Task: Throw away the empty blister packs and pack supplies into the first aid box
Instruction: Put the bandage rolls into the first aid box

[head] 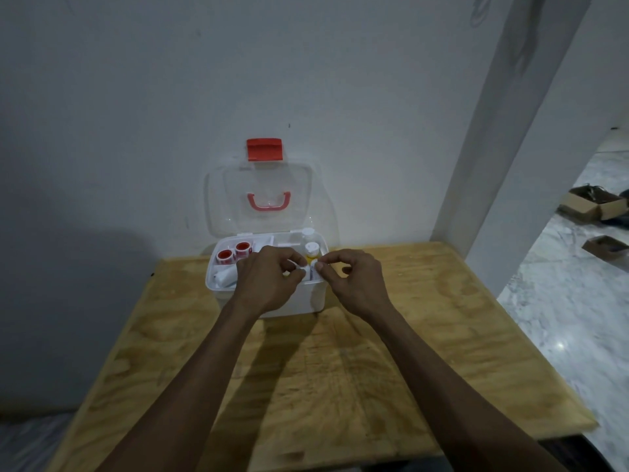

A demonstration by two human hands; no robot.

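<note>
A white first aid box [272, 303] is set at the back edge of the wooden table [340, 369], against the wall, with its clear lid [258, 199] stood open. Over the box's front right part, a small white thing [305, 269] is pinched by the curled fingers of the left hand [269, 279] and the right hand [354, 279]. It is blurred and mostly covered, so what it is cannot be told. Two red rolls [233, 252] and a yellow bottle [312, 253] are seen inside; the rest is hidden.
</note>
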